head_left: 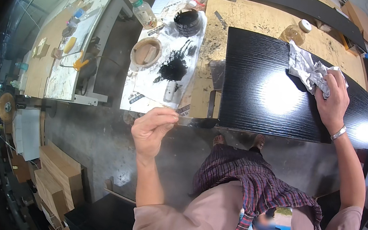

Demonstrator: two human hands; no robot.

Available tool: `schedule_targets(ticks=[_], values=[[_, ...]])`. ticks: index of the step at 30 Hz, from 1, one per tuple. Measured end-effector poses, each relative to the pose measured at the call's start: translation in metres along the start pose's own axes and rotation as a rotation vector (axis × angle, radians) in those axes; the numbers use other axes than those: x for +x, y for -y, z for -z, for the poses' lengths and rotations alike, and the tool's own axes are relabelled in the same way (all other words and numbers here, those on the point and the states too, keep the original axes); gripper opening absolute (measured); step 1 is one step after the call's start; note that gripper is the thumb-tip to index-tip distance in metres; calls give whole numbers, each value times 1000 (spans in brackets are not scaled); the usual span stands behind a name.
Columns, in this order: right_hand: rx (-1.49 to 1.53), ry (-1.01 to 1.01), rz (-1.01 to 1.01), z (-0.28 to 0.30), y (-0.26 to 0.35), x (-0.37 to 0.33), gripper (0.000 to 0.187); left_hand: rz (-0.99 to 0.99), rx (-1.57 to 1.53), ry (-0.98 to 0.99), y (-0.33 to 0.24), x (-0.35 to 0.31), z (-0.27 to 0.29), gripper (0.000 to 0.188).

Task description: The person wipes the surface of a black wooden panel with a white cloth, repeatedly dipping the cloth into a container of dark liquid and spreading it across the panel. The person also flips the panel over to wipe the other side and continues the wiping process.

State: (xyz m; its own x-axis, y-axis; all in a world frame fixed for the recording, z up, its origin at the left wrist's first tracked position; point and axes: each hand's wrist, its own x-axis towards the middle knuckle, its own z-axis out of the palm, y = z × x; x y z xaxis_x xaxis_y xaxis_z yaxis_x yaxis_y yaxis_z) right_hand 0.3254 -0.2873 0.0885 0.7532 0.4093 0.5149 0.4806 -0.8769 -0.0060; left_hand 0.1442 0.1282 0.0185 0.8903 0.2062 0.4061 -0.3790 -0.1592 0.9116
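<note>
Pale wooden worktable (212, 47), black-smudged, concrete floor (112, 138) below. Glossy black panel (249, 86) lies on it at the near edge. Right hand (333, 99): fingers curled closed around a crumpled pale cloth (306, 71), on the panel's far right part. Left hand (151, 129): fingertips pinched together, apparently on a thin black-ended brush (203, 123) by the panel's near left corner. Risks: grit or lint in the cloth could scratch or mark the gloss; a wide far-side wipe could knock the jar (295, 32); brush could pick up excess from the black puddle (173, 69) and blob the corner. Can't tell if panel's wet; if so, smears.
</note>
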Motion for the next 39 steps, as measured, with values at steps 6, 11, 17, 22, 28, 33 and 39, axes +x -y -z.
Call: schedule_targets(ticks=[6, 11, 17, 22, 28, 33, 39], values=[[-2, 2, -4, 0, 0, 0, 27, 19, 15, -17, 0, 0, 1, 12], [-3, 3, -6, 0, 3, 1, 28, 98, 83, -231, 28, -2, 15, 12], [6, -5, -4, 1, 3, 1, 29, 257, 384, -609, 123, 1, 47, 13], [17, -4, -1, 1, 2, 0, 30, 226, 726, -593, 157, 9, 49, 15], [37, -28, 18, 1, 1, 2, 29, 146, 813, -600, 115, 19, 22, 20], [521, -13, -117, 11, 0, 2, 29, 41, 383, -245, -36, 43, -66, 23], [1369, 640, -185, 63, 102, 19, 55, -289, 390, 21, -105, 32, -166, 74]])
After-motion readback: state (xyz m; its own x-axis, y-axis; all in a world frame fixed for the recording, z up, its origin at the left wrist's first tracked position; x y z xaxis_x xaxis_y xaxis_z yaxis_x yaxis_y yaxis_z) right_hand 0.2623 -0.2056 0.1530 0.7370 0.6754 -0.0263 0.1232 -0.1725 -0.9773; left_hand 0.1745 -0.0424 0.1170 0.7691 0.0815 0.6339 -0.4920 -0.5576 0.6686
